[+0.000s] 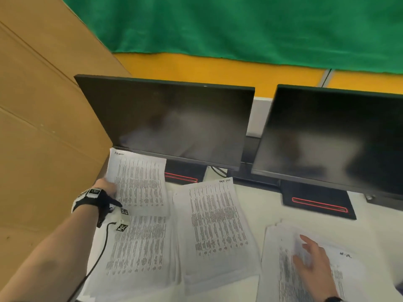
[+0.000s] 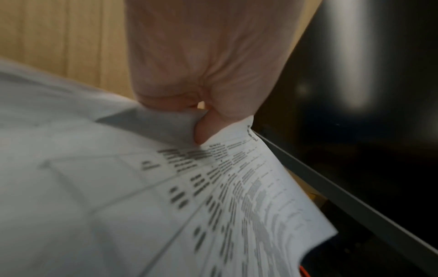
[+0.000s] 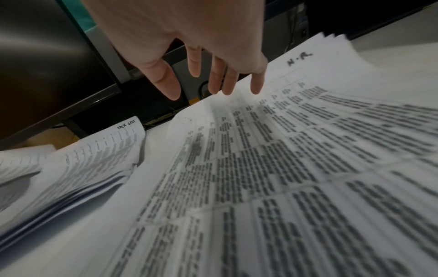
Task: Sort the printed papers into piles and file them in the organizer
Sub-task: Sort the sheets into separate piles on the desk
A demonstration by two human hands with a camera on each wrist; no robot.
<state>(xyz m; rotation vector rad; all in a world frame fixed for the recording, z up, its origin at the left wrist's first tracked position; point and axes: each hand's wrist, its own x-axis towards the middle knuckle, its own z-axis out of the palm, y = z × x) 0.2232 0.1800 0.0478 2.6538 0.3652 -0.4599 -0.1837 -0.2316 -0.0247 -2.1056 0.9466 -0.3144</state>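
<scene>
Left hand (image 1: 104, 188) fingers pinch thin printed sheet (image 1: 139, 182); right hand (image 1: 311, 262) fingers spread loose above flat paper pile (image 1: 283, 269)

The left hand (image 1: 106, 188) at the lower left of the head view has a bare forearm and no sleeve. A black strap (image 1: 96, 201) wraps the left wrist, with white edging on its outer side. On top of the strap sits a small white block (image 1: 94, 192) with a dark square marking. Two more white tags with black square code patterns (image 1: 123, 219) lie just below the wrist. A thin black cable (image 1: 99, 256) runs from the strap down along the forearm. The right hand (image 1: 314, 264) at the lower right is bare, with a dark band (image 1: 332, 299) at its wrist.
</scene>
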